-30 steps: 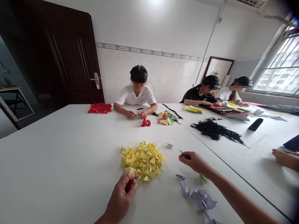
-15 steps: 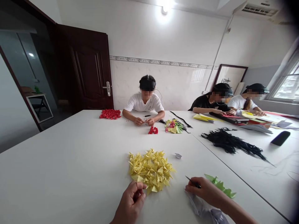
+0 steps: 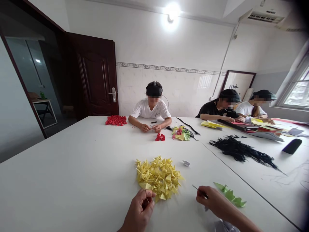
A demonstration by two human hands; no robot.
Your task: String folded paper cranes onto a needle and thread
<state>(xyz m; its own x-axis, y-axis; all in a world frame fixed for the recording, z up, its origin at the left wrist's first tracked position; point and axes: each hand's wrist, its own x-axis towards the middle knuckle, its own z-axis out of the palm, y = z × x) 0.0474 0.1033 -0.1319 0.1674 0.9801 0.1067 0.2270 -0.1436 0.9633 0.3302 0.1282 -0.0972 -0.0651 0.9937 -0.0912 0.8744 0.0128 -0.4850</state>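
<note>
My left hand [image 3: 141,209] is closed at the front edge of a heap of yellow folded-paper cranes [image 3: 160,177]; whatever its fingers pinch is too small to name. To the right, my right hand [image 3: 210,198] grips a thin dark pointed tool [image 3: 195,187], its tip directed to the upper left. Below that hand lie greyish-white paper pieces [image 3: 225,225], partly covered by the wrist and forearm. Green folded paper [image 3: 230,195] rests just beyond the right forearm. A single small grey folded piece [image 3: 186,163] sits right of the yellow heap.
Across the white table [image 3: 72,180], a person [image 3: 152,109] handles something small near red cranes [image 3: 160,137]. A larger red heap [image 3: 116,120] lies far left. Black cords [image 3: 241,148] and a black case [image 3: 292,146] are at right, with two more people beyond, near coloured paper.
The view has shifted slightly, so the scene sits lower and further right. My right hand has moved off the greyish-white paper, which now shows lower down. My left hand keeps its pinch.
</note>
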